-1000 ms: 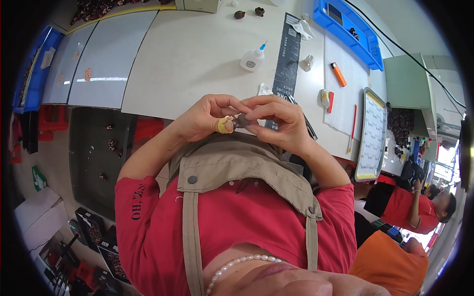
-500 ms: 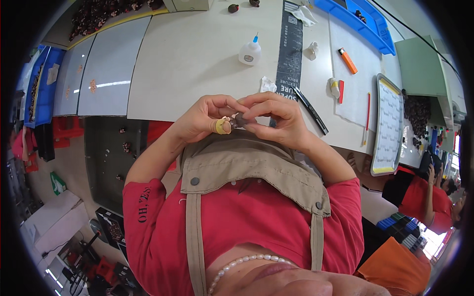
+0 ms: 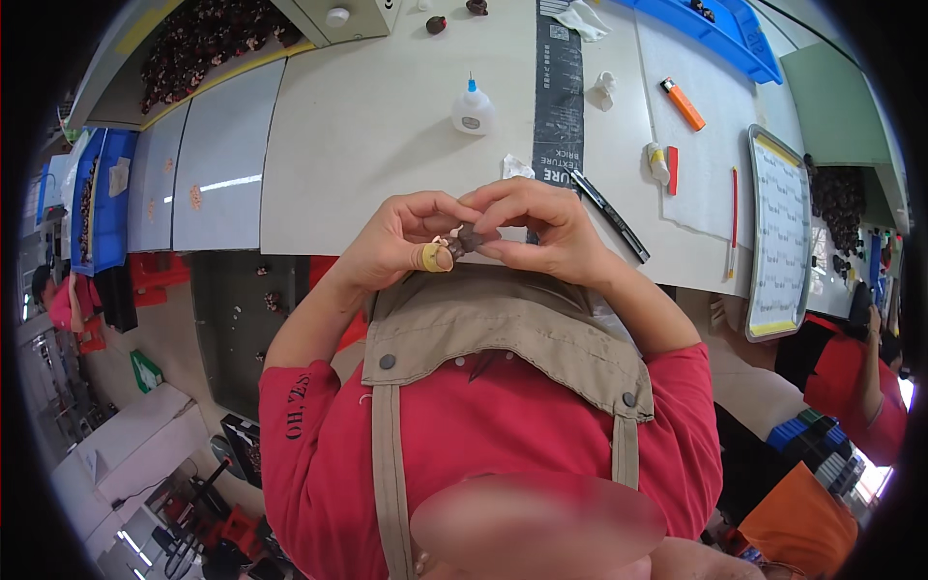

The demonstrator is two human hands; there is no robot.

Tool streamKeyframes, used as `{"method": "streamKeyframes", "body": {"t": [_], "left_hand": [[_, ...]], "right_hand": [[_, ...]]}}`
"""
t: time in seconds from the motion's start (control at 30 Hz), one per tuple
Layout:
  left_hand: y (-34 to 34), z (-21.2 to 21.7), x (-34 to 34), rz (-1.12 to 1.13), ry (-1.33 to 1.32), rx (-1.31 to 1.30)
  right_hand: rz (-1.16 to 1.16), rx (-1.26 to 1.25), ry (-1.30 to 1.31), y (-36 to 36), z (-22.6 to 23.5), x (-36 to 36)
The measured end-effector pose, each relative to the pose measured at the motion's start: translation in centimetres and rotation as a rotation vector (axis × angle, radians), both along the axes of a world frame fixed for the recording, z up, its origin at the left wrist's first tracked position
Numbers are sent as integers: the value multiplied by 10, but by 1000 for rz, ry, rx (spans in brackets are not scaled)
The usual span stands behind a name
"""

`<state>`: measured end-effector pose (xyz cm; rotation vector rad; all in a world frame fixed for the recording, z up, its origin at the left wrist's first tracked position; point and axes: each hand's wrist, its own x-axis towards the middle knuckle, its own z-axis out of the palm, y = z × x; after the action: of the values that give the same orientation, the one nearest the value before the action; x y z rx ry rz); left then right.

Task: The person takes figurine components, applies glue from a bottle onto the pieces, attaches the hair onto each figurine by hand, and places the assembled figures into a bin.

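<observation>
Close to my apron, at the near edge of the table, both hands meet around a small dark brown figurine-like piece (image 3: 467, 239) with pale bits on its left side. My left hand (image 3: 398, 235) pinches it from the left, and a yellow wrap (image 3: 433, 257) covers the thumb. From the right, my right hand (image 3: 546, 224) grips the brown part between thumb and fingers. The fingers hide part of the piece, so its exact kind is unclear. Just beyond the hands lies a crumpled white tissue (image 3: 517, 166).
A small white squeeze bottle (image 3: 473, 111) with a blue needle tip stands ahead. Rightward lie a black pen-like tool (image 3: 609, 217), an orange lighter (image 3: 682, 104), a red stick (image 3: 733, 222) and a metal tray (image 3: 779, 232). A blue bin (image 3: 744, 48) sits far right.
My view has shifted slightly, so the table appears moved. The fingers have changed their hold a little, and more of the brown piece shows between them.
</observation>
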<state>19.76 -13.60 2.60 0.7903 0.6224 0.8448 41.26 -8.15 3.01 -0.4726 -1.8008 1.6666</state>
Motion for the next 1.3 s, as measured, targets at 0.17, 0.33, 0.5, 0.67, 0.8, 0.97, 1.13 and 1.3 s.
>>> {"method": "streamKeyframes", "body": {"t": [0.17,0.33,0.5,0.67,0.8,0.97,1.13,1.3], "left_hand": [[0,10,5,87,136,53],[-3,8,9,166,128,-15],[-5,6,6,197,184,-47],[-5,7,6,224,155,-54],[-5,9,7,252,223,20],[-6,9,8,255,255,9],[-4,8,7,194,294,20],[-2,12,6,149,338,32]], "right_hand": [[50,-357,173,0,-5,-1],[71,-457,217,2,-11,-4],[34,-451,269,1,-16,-7],[46,-403,214,1,-19,-7],[-22,-323,211,0,-19,-8],[-32,-399,180,-1,-15,-7],[44,-487,183,2,-15,-5],[114,-500,187,4,-15,-3]]}}
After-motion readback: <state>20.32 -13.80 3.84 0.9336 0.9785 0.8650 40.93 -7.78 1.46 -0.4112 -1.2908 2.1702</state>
